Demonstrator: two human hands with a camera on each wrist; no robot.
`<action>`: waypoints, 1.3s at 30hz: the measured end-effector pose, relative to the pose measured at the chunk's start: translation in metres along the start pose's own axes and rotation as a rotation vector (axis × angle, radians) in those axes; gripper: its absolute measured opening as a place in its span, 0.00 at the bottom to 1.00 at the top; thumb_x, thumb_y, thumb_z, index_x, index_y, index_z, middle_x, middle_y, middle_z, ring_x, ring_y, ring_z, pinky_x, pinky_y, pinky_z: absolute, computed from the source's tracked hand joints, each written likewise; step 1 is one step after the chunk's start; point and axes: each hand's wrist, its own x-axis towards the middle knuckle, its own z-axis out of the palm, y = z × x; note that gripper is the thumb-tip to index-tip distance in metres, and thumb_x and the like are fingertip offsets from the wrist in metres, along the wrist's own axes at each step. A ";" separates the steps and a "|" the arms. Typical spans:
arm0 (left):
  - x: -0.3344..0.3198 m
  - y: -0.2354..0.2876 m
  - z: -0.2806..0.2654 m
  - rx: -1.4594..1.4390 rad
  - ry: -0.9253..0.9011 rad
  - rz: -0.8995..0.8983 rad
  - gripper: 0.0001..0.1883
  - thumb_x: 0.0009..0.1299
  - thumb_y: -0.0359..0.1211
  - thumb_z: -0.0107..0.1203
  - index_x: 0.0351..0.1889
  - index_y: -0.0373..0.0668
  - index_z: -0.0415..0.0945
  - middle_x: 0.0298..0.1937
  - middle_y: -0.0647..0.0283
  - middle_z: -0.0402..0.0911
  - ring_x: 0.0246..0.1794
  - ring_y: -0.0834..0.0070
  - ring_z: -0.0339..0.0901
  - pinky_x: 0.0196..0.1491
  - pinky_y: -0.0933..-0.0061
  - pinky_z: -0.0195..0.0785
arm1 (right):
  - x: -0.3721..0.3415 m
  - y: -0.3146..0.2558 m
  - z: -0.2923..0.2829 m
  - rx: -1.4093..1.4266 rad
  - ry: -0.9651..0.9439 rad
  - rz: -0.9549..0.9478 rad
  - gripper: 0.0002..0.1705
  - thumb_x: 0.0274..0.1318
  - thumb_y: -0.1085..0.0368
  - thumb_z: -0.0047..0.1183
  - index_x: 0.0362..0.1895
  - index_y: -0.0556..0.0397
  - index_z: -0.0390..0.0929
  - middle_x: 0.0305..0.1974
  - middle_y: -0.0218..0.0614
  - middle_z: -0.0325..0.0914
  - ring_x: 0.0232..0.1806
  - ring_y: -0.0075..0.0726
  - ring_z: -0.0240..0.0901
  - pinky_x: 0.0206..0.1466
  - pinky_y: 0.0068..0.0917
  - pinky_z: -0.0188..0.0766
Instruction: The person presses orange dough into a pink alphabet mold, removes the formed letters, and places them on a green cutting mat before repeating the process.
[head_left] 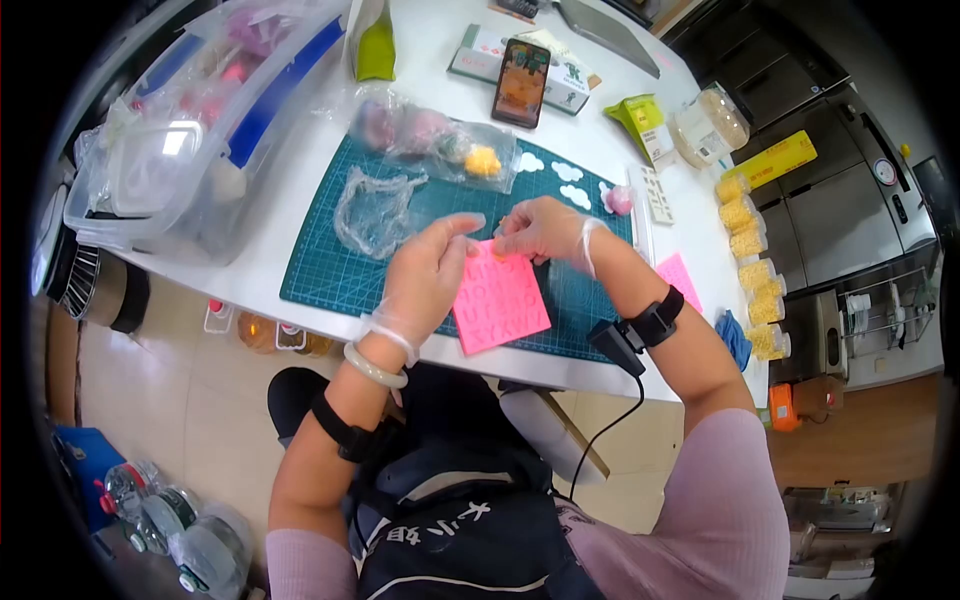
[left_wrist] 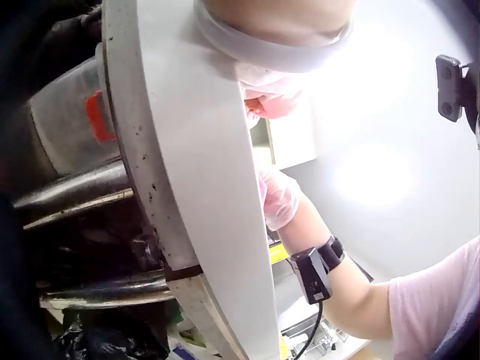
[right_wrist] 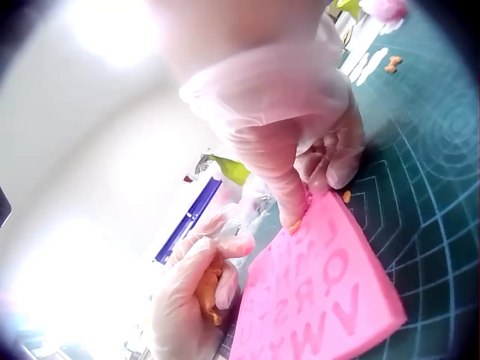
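A pink letter mould (head_left: 503, 308), with rows of sunken letters, lies tilted on the green cutting mat (head_left: 330, 250) near the table's front edge. My gloved right hand (head_left: 550, 232) grips its far edge, the thumb on its lettered face and the other fingers at the rim. A small bit of orange dough (right_wrist: 295, 226) shows at that thumb's tip. In the right wrist view, my gloved left hand (right_wrist: 187, 304) curls round a larger lump of orange dough (right_wrist: 209, 292), beside the mould. The left wrist view shows only parts of both hands.
Clear bags with coloured dough (head_left: 425, 135) and a crumpled plastic wrap (head_left: 372, 212) lie on the mat. White cloud shapes (head_left: 570, 172) and a pink ball (head_left: 619, 200) sit at its far right. Behind stands a phone (head_left: 521, 84); a plastic bin (head_left: 190, 150) is at left.
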 end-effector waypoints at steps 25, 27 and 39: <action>-0.005 -0.002 0.002 0.101 -0.020 0.079 0.14 0.71 0.25 0.44 0.50 0.36 0.78 0.35 0.58 0.83 0.37 0.74 0.82 0.43 0.74 0.73 | 0.005 0.009 -0.008 0.089 -0.151 -0.044 0.14 0.50 0.64 0.65 0.38 0.56 0.78 0.33 0.30 0.78 0.34 0.23 0.73 0.36 0.20 0.70; -0.004 -0.001 0.000 0.104 -0.015 0.080 0.14 0.72 0.26 0.44 0.50 0.36 0.78 0.35 0.58 0.83 0.36 0.74 0.82 0.43 0.74 0.72 | 0.007 0.012 -0.011 0.135 -0.173 -0.036 0.13 0.50 0.65 0.65 0.38 0.56 0.78 0.33 0.30 0.77 0.34 0.23 0.73 0.37 0.19 0.70; -0.003 -0.004 0.002 0.143 -0.022 0.071 0.13 0.72 0.28 0.46 0.49 0.39 0.78 0.39 0.54 0.84 0.37 0.69 0.83 0.43 0.71 0.74 | 0.008 0.010 -0.012 0.176 -0.155 -0.052 0.17 0.50 0.62 0.66 0.41 0.58 0.80 0.34 0.34 0.79 0.35 0.26 0.76 0.38 0.22 0.74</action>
